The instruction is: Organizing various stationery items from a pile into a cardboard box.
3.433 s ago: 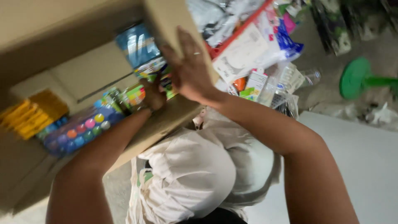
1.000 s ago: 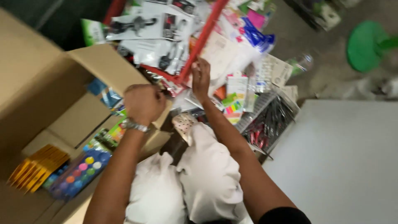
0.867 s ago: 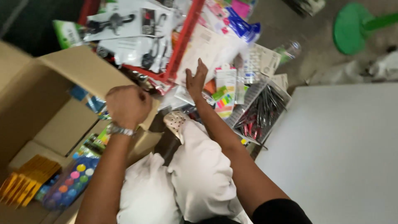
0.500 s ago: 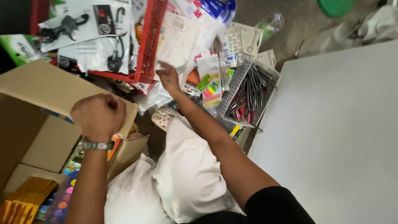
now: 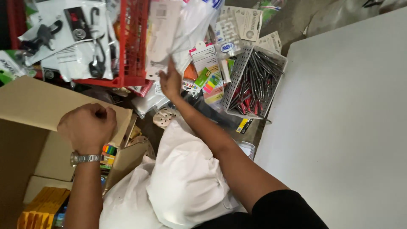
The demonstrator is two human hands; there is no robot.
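Note:
My left hand [image 5: 87, 126] is a closed fist resting on the flap edge of a large brown cardboard box [image 5: 29, 127]; a metal watch sits on that wrist. My right hand [image 5: 170, 80] reaches forward with fingers against a clear plastic packet [image 5: 169, 34] hanging beside a red plastic crate [image 5: 133, 46]. Whether it grips the packet I cannot tell. Small carded stationery packs [image 5: 207, 72] lie just right of that hand. My lap in white trousers [image 5: 182, 186] fills the lower middle.
A grey mesh basket of pens [image 5: 254, 82] stands right of the packs. A white table top [image 5: 339, 127] covers the right side. Inside the box lie yellow packs [image 5: 40, 210] and coloured markers [image 5: 108, 152]. Carded hardware items [image 5: 72, 38] fill the crate.
The view has swung right and closer. My right hand has stretched further forward up to the plastic packet. My left fist has stayed on the box flap.

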